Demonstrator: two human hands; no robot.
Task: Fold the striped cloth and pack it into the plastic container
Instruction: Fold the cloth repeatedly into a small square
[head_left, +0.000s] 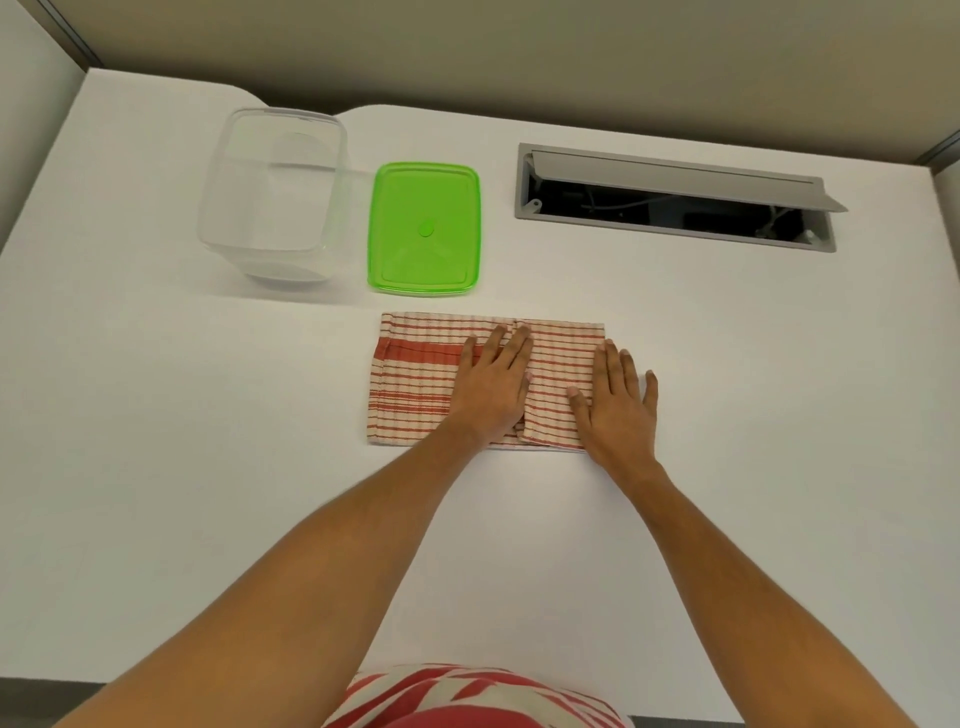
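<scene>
The striped cloth (415, 384), cream with red-orange stripes, lies folded into a flat rectangle on the white table. My left hand (493, 382) presses flat on its middle, fingers together and extended. My right hand (615, 400) rests flat on the cloth's right end, part of it over the table. A fold seam runs between the two hands. The clear plastic container (272, 192) stands empty and uncovered at the back left. Its green lid (423, 228) lies flat just to its right, behind the cloth.
A grey cable hatch (675, 200) with its flap raised is set into the table at the back right. A beige partition wall runs behind the table. The table's front edge is near my body.
</scene>
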